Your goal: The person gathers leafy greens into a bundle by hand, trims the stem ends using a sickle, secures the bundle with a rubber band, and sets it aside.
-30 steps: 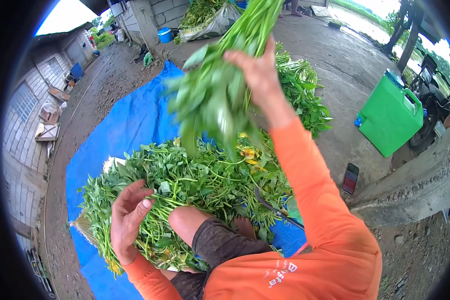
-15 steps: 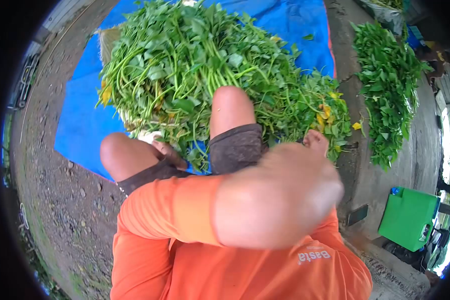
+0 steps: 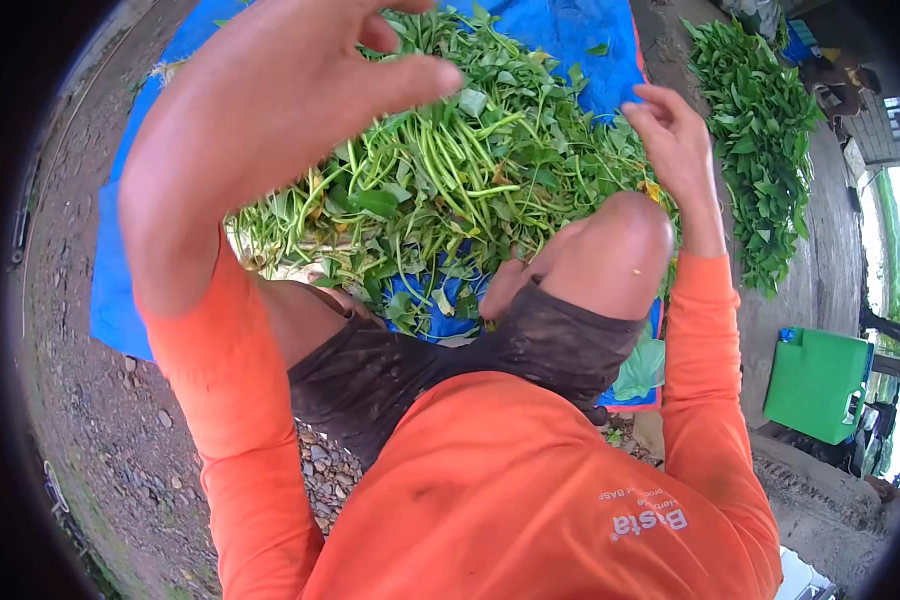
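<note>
My left hand [image 3: 335,75] is raised close to the camera above a big heap of leafy green stems [image 3: 450,165]. Its thumb stretches out to the right, and the top edge cuts off some of its fingers; I see nothing held in it. Over the right side of the heap hovers my right hand [image 3: 678,145], thumb and fingers slightly bent and apart, with nothing visible between them. Cut stem ends point toward me in the middle of the heap, which lies on a blue tarp [image 3: 120,275]. A few yellow leaves [image 3: 655,195] show near my right knee.
My bent right knee [image 3: 620,240] rises beside the heap. Another pile of leafy greens [image 3: 755,140] lies on the concrete to the right. A green plastic container [image 3: 820,385] stands farther back toward me. Gravelly ground [image 3: 120,440] borders the tarp at left.
My left arm, blurred and crossed over my body toward the right, has swung back left and up. My right hand now shows, raised. My right knee has shifted right, away from the heap's middle.
</note>
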Tool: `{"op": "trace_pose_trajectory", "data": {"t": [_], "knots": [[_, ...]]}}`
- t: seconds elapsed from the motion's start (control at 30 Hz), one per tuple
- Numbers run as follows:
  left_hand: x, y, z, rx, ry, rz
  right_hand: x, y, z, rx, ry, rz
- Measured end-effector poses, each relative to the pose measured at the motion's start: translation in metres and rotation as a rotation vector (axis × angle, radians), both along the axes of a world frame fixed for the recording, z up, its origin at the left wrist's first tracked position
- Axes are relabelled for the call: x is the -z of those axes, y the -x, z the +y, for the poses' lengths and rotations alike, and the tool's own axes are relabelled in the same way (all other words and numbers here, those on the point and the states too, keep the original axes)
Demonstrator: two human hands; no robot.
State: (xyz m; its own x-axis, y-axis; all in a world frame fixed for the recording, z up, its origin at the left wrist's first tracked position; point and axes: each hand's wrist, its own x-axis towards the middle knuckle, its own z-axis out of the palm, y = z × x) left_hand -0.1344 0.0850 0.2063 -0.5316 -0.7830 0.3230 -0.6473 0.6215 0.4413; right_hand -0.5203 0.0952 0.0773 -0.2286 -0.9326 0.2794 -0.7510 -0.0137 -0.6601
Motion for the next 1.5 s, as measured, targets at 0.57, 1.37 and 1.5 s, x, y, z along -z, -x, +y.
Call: {"op": "trace_pose_trajectory", "data": {"t": [0.57, 1.37, 1.5], "knots": [[0.132, -0.125, -0.056, -0.370, -0.609, -0.194, 0.224, -0.176, -0.093, -0.046, -0.646, 0.311], [0.142, -0.121, -0.077, -0.315, -0.535, -0.160, 0.230, -0.163, -0.102, -0.081, -0.458, -0.246], [0.136, -0.126, -0.073, -0.325, -0.540, -0.166, 0.158, -0.088, -0.094, 0.019, -0.476, -0.636]]}}
